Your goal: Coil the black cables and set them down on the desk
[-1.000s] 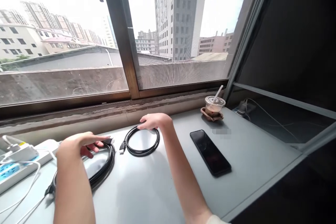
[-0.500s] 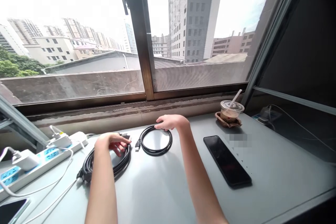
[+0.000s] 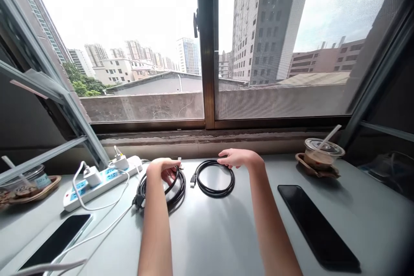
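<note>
My left hand (image 3: 164,170) is over the larger black cable coil (image 3: 181,189), its thumb and fingers closed on a strand of the cable near a connector end. Part of that coil is hidden behind my left wrist. To its right lies a smaller coiled black USB cable (image 3: 213,194), flat on the desk in a round loop, its plug (image 3: 193,180) pointing out to the left. My right hand (image 3: 236,158) hovers at the far right edge of this loop. Its fingers are stretched out and apart; whether they touch the cable is hard to see.
A white power strip (image 3: 105,177) with plugged-in chargers stands at the left, a white cord running from it. Phones lie at the left (image 3: 58,241) and right (image 3: 318,226). Drink cups stand at the far left (image 3: 27,183) and back right (image 3: 323,155). A window spans the back.
The view has turned left, so everything sits further right. My left hand has closed on a strand of the larger coil and raised it slightly. My right hand stays by the smaller loop.
</note>
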The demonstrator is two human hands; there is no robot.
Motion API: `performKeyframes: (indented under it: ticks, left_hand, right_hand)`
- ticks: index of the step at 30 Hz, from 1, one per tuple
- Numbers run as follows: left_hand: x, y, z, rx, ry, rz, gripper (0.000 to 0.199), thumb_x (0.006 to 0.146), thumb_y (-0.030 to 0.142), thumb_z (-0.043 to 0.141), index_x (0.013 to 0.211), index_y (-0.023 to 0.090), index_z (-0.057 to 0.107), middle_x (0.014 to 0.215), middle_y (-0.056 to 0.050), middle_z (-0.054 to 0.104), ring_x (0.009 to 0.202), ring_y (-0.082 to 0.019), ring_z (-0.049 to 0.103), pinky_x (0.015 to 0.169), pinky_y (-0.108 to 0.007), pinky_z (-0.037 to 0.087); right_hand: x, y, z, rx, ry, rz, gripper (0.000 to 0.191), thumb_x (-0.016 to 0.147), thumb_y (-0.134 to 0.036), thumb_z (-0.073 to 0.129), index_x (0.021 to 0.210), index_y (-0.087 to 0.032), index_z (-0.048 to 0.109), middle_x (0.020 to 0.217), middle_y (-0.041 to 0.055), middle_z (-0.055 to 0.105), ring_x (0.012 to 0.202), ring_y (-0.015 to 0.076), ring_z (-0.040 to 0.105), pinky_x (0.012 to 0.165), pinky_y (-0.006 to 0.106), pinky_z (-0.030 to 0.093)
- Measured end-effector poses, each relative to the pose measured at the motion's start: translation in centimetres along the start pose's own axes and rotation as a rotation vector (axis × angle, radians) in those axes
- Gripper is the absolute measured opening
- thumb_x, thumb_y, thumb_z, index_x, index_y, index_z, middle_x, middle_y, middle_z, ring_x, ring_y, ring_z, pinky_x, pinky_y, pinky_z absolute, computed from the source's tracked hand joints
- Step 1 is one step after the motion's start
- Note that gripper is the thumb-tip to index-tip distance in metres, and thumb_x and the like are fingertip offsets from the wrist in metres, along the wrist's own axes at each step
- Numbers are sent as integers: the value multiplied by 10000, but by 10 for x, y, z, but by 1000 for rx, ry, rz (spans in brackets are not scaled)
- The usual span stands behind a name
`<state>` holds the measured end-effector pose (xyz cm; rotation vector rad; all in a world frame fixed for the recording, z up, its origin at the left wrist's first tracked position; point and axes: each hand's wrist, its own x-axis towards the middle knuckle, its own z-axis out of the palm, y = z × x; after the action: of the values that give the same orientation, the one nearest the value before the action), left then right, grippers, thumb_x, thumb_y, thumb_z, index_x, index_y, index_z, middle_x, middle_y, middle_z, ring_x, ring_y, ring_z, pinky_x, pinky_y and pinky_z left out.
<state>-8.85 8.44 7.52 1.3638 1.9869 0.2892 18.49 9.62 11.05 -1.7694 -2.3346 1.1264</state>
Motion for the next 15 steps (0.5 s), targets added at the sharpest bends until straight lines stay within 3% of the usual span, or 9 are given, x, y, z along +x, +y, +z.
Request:
performKeyframes:
  ticks: [3,6,9,11,15]
  left_hand:
    - [-19,4,-13,-113,-13,-52,366,710,551,522,637,195,471,501,-91,629,459,-252,629,457,-324,497]
    - [-41,5,-24,-223,94,23,288,777,455,462,633,216,393,414,3,524,331,-169,516,379,-260,409]
    - [-65,5,-33,-327,212,152,239,805,379,435,647,217,357,396,73,392,292,-103,401,345,-209,310]
    - [-81,8,-39,-407,262,266,191,817,364,427,710,207,401,430,84,378,316,-94,407,354,-198,311]
    - [-109,24,-43,-694,397,641,247,820,436,476,891,200,463,466,90,417,347,-93,430,359,-200,368]
  right_hand:
    - [3,2,2,15,10,-13,591,839,-470,523,1377,-239,447,1042,77,664,991,205,606,835,297,455]
    - [2,2,2,26,13,-40,602,827,-467,537,1372,-227,451,1056,78,661,983,196,612,820,287,465]
    - [0,1,3,27,8,-64,598,830,-456,531,1371,-215,450,1123,81,640,988,194,614,837,293,465]
    - [-2,-2,3,24,1,-76,598,835,-456,522,1372,-205,447,1167,89,621,996,204,614,859,312,462]
    - [-10,-8,3,10,-48,-148,699,750,-463,643,1364,-185,462,1180,98,616,1027,227,602,914,332,444]
